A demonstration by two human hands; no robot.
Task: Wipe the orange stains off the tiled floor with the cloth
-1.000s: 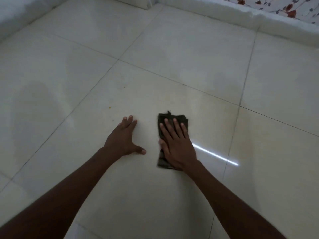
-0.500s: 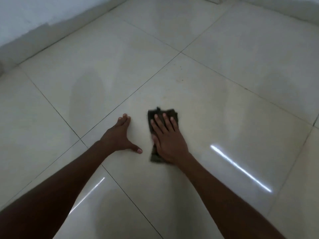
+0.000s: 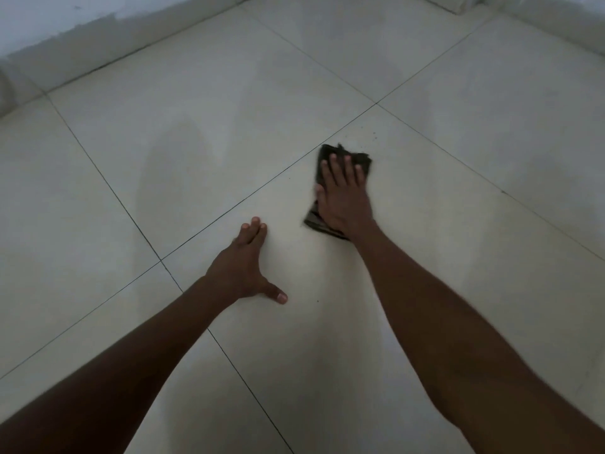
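A dark folded cloth [image 3: 366, 160] lies flat on the pale tiled floor [image 3: 425, 250]. My right hand [image 3: 343, 199] presses down on it with fingers spread, covering most of it; only its far edge and near corner show. My left hand [image 3: 244, 267] rests flat on the tile nearer to me and to the left of the cloth, fingers together, thumb out, holding nothing. A few tiny dark specks [image 3: 373, 136] sit just beyond the cloth. No orange stain is visible.
Dark grout lines [image 3: 229, 208] cross the floor around my hands. A white wall base [image 3: 65, 60] runs along the far left, and another wall edge [image 3: 540, 21] along the far right.
My right hand has slid the cloth forward, away from me and away from my left hand. The view has swung, so more of the left wall shows.
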